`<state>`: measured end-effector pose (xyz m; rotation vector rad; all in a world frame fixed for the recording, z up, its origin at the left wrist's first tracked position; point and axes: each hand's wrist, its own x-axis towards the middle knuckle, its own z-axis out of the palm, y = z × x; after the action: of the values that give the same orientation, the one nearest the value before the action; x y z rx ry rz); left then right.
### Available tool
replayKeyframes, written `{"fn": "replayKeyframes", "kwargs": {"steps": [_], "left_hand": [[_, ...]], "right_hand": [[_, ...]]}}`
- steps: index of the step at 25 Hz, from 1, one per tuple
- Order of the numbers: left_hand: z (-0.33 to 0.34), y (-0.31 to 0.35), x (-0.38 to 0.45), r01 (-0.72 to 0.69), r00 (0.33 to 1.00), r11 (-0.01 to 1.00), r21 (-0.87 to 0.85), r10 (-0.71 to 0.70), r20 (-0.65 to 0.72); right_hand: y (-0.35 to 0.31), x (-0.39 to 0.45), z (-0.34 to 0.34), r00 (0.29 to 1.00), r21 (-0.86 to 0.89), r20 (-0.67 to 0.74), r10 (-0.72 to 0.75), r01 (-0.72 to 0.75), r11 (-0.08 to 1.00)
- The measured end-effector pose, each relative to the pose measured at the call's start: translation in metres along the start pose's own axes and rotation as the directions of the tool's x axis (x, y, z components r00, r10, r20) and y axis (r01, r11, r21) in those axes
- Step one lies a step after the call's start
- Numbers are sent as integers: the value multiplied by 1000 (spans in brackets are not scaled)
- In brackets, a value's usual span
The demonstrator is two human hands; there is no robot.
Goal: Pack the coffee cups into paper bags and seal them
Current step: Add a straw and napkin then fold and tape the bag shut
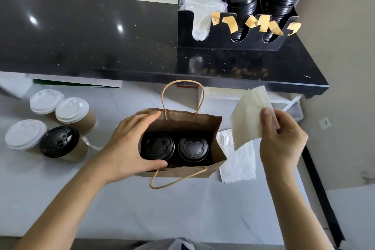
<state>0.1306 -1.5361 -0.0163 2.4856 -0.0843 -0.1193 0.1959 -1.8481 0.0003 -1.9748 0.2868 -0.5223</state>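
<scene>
The brown paper bag [203, 126] stands open in the middle of the white table [182, 209], with two black-lidded cups [175, 147] inside. The left hand [129, 144] grips its 9 o'clock edge. The right hand [282, 138] pinches a napkin [247, 115] at 3 o'clock. Four more cups [48, 126] wait at 9 o'clock

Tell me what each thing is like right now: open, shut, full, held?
Paper bag: open, upright, two black-lidded cups inside.
Left hand: grips the bag's left edge.
Right hand: pinches a napkin.
Napkin: held up in the air, right of the bag.
Four cups on the table: lidded, unpacked.
Tape strips: stuck on the black holder, unused.
</scene>
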Motion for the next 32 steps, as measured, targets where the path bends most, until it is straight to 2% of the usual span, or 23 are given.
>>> {"fn": "replayKeyframes", "kwargs": {"steps": [2, 4, 7, 9, 12, 15, 18, 19, 22, 24, 27, 30, 32], "left_hand": [[0, -1, 0, 6, 1000, 1000, -1, -6, 8], [0, -1, 1, 12, 1000, 1000, -1, -12, 13], [0, -1, 3, 16, 1000, 1000, 6, -16, 13], [0, 0, 3, 9, 1000, 1000, 8, -9, 6], [1, -1, 2, -14, 1000, 1000, 8, 14, -3], [1, -2, 2, -29, 1000, 1000, 0, 29, -11], [2, -3, 2, -30, 1000, 1000, 0, 30, -9], [2, -2, 2, -31, 999, 1000, -1, 31, -12], [2, -2, 2, -34, 999, 999, 11, 34, -22], [3, -3, 2, -47, 998, 999, 15, 47, -29], [5, -5, 1, -47, 998, 999, 11, 48, -40], [5, -6, 2, -41, 998, 999, 6, 41, -37], [5, -6, 3, -49, 998, 999, -2, 49, -46]], "right_hand": [[-24, -9, 3, 987, 18, -8, -163, 163, 986], [-39, -20, 10, 914, -48, 11, -405, 405, 913], [-45, -34, 28, 688, -98, 192, -699, 723, 684], [-43, -40, 43, 555, -50, 350, -755, 815, 577], [-38, -45, 65, 466, -111, 569, -677, 860, 498], [-33, -42, 81, 443, -129, 721, -532, 841, 525], [-34, -40, 94, 457, -192, 815, -355, 792, 580], [-35, -42, 97, 452, -202, 837, -310, 780, 592], [-39, -51, 102, 375, -165, 910, -176, 719, 675], [-37, -54, 100, 372, -201, 923, -99, 685, 700], [-33, -50, 94, 383, -221, 922, -60, 647, 730], [-36, -50, 92, 341, -201, 939, -39, 639, 742], [-38, -51, 92, 329, -169, 941, -80, 660, 732]]}}
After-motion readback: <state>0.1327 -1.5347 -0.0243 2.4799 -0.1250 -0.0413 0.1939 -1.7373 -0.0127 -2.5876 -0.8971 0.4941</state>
